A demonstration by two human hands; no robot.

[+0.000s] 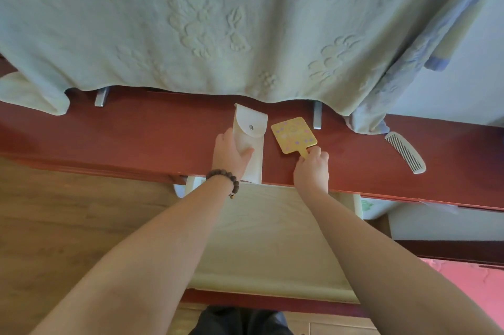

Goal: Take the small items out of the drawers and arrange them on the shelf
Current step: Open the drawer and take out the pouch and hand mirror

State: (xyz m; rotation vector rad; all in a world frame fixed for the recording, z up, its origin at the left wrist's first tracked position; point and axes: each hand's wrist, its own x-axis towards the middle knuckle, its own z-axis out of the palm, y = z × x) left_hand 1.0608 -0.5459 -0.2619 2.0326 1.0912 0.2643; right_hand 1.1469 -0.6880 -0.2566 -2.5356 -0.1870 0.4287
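The white snap-flap pouch [249, 141] lay flat on the red-brown shelf [136, 138], its near end reaching the shelf's front edge. It looked soft and light, best pressed or slid by its middle. The left hand [230, 153] rested on it, fingers curved over its left edge, thumb on its face. Just right of the pouch lay a thin, stiff yellow hand mirror [294, 135]; the right hand [312, 167] pinched its handle. A white comb [405, 152] lay further right, well apart.
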